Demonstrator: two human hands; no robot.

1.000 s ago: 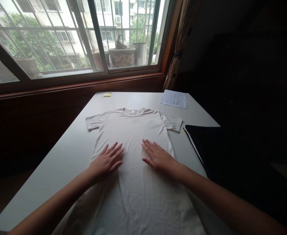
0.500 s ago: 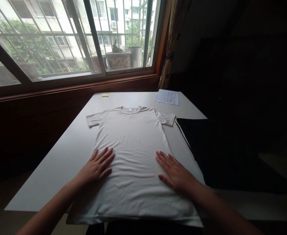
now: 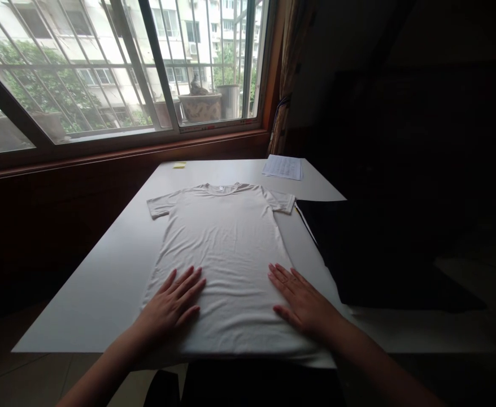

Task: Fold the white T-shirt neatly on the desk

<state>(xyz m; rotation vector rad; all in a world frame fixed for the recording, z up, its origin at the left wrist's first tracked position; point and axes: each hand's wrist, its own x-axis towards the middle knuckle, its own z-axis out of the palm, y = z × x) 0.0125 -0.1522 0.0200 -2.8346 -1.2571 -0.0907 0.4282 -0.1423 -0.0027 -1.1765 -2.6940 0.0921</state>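
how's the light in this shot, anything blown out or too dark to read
Head view: the barred, metal-framed glass window is bright and washed out in places; head view: the black flat item sinks into shadow, detail lost; head view: the cream short-sleeved T-shirt shows readable wrinkles.

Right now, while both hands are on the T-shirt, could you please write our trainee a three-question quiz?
1. True or false: the left hand and right hand both lie palm down on the pale T-shirt.
2. Which lies nearest the far left corner of the table: (a) papers, (b) yellow slip, (c) dark cloth?
3. Fill in: the T-shirt's collar points toward the ____.

Key: 1 true; 2 b; 3 window.
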